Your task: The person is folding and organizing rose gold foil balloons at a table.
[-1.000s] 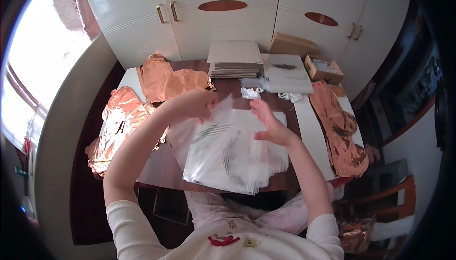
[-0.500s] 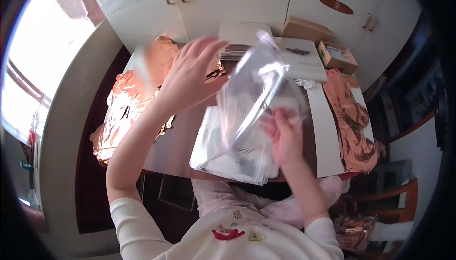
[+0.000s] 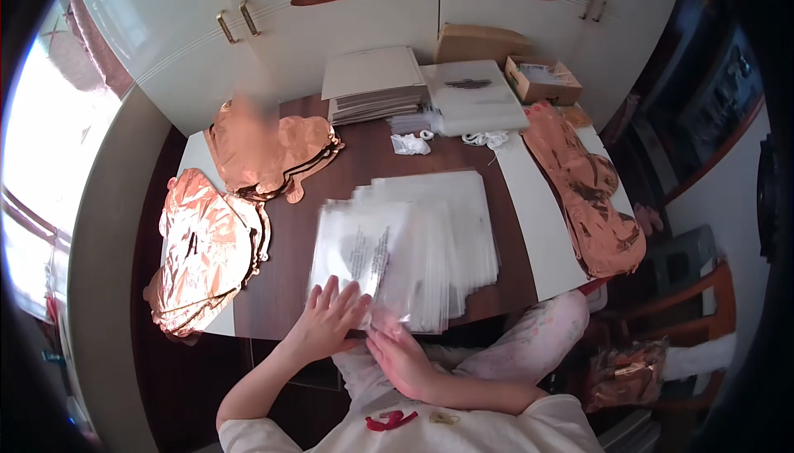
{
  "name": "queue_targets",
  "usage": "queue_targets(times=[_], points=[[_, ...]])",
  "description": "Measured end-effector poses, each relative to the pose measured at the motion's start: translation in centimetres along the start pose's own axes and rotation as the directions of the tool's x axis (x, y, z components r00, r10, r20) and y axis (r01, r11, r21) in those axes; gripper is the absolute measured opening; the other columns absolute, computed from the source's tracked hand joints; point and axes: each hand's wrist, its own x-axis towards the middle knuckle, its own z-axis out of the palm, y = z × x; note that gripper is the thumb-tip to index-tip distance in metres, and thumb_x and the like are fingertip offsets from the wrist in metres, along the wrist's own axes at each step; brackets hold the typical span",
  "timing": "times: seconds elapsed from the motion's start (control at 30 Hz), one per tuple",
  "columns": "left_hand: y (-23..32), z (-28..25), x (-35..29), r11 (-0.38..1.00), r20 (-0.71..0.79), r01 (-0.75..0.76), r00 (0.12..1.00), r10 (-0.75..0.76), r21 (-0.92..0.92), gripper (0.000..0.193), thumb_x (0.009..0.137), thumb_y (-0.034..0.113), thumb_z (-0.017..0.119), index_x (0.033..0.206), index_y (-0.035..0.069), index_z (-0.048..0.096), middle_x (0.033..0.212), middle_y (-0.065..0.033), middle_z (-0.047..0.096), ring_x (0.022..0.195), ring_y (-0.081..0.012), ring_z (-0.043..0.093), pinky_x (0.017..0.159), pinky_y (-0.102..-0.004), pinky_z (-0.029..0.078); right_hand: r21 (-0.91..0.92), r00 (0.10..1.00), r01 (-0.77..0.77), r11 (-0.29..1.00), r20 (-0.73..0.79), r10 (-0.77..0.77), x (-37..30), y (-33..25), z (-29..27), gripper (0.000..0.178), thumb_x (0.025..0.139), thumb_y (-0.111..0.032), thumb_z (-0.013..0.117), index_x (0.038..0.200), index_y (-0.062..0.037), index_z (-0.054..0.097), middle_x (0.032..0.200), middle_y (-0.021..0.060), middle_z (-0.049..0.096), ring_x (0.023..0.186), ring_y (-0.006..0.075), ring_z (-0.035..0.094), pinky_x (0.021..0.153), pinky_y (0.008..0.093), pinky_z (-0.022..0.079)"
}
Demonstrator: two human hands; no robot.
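Observation:
A fanned pile of clear plastic bags (image 3: 451, 230) with small dark print lies on the brown table in front of me. Fingers spread, my left hand (image 3: 331, 321) lies flat on the near left corner of the top bag. My right hand (image 3: 403, 360) is at the near edge of the pile, just right of the left hand, its fingers together on a clear plastic bag (image 3: 387, 275). Film covers the fingertips, which are slightly blurred. The lower part of that bag is partly hidden by both hands.
Shiny rose-gold foil balloons lie in two stacks at the left (image 3: 198, 246) and far left (image 3: 277, 151), and another stack (image 3: 579, 188) at the right. Behind stand a pile of white cards (image 3: 372, 76), a packet of clear bags (image 3: 480, 101), white ribbon (image 3: 488, 139) and a small cardboard box (image 3: 542, 89).
The clear bag held raised in my right hand has come down onto the pile. My left hand has dropped from above the table to the pile's near edge. The view has shifted.

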Motion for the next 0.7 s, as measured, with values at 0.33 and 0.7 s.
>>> queue_targets(times=[0.33, 0.7], points=[[-1.7, 0.1, -0.7, 0.943, -0.199, 0.225, 0.940, -0.276, -0.245, 0.083, 0.072, 0.042, 0.066, 0.134, 0.004, 0.026, 0.137, -0.0224, 0.025, 0.127, -0.0429, 0.024, 0.100, -0.0498, 0.028, -0.815, 0.709, 0.571, 0.098, 0.429, -0.560, -3.0, -10.2, -7.4, 0.036, 0.076, -0.003, 0.060, 0.110, -0.0005, 0.047, 0.114, 0.0126, 0.045, 0.090, 0.0166, 0.050, 0.077, 0.0256, 0.042], [-1.5, 0.0, 2.4, 0.160, 0.107, 0.228, 0.833, -0.543, -0.960, 0.066, 0.083, 0.009, 0.057, 0.136, -0.001, 0.019, 0.122, -0.0153, 0.037, 0.107, -0.0194, 0.049, 0.083, -0.0285, 0.045, -0.931, 0.926, 0.251, 0.266, 0.152, -0.345, 4.8, -21.7, -7.3, 0.055, 0.083, -0.023, 0.057, 0.128, -0.0019, 0.035, 0.132, 0.0176, 0.034, 0.123, 0.0292, 0.033, 0.099, 0.0390, 0.031]])
